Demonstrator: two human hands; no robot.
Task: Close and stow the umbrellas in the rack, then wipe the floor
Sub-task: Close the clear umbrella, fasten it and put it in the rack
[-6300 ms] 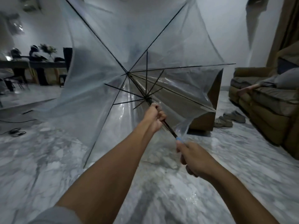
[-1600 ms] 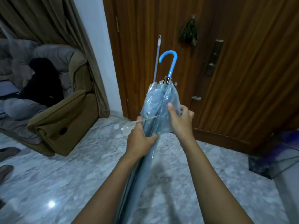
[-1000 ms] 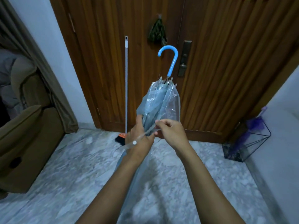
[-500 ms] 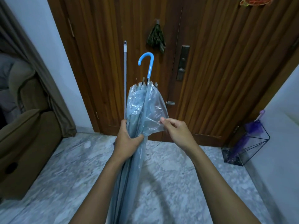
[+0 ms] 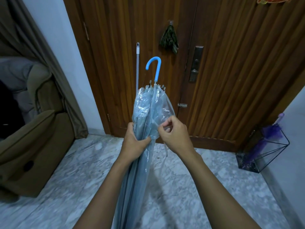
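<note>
We face one wooden door [image 5: 231, 63] that fills the far side, with one marble floor [image 5: 66, 187] running from it to the near edge. At the left stands one brown sofa [image 5: 33, 138], and one brown curtain [image 5: 33, 47] hangs behind it.

We count two umbrellas. The clear umbrella [image 5: 148, 109] is folded and held upright at the centre, handle up, its lower end running out of sight at the near edge. The purple umbrella [image 5: 270, 133] stands tilted in the one wire rack [image 5: 245, 162] on the floor at the far right, near the door's corner. The clear umbrella is well apart from that rack.

One grey pole [image 5: 137, 63] leans on the door just left of the clear umbrella.

We see two hands, close together at the canopy's middle. The left hand [image 5: 133, 144] grips the bunched canopy, with its fingers round the far side and its thumb across the near side. The right hand [image 5: 175, 134], just beside it, has curled fingers that pinch a loose fold of the clear plastic.

One blue hooked handle [image 5: 155, 66] rises above the rib tips. One metal lock plate [image 5: 196, 63] sits on the door to its right, and one green bundle [image 5: 169, 38] hangs from a hook above them.
</note>
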